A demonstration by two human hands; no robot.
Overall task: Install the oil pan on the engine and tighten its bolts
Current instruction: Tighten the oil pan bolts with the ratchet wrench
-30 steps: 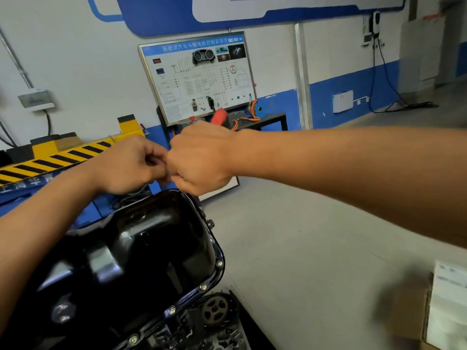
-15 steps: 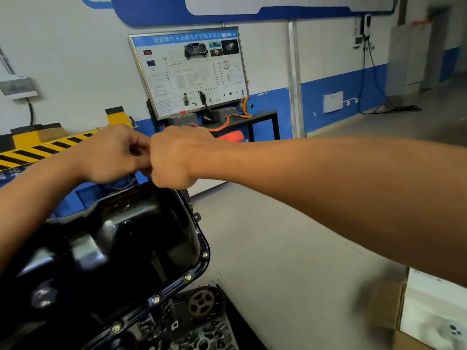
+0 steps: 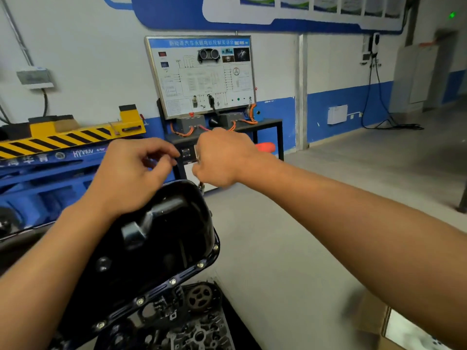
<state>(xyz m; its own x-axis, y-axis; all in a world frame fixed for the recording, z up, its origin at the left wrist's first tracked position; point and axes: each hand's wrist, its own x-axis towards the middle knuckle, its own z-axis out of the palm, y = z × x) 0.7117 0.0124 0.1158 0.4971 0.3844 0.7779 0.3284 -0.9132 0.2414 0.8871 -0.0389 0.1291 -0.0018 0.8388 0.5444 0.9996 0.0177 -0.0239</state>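
Oil pan on engine; right hand grips red-handled tool (far rim), left hand loosely curled.

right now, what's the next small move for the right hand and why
Probably turn the red-handled tool in the right hand: its tip seems to sit on the far-corner bolt of the oil pan, with the left hand clear.

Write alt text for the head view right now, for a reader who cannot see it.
A person's right hand grips a red-handled tool at the far corner of a black oil pan seated on an engine, while the left hand hovers beside it, fingers loosely curled. Bolts line the pan's near flange; a training panel stands behind.
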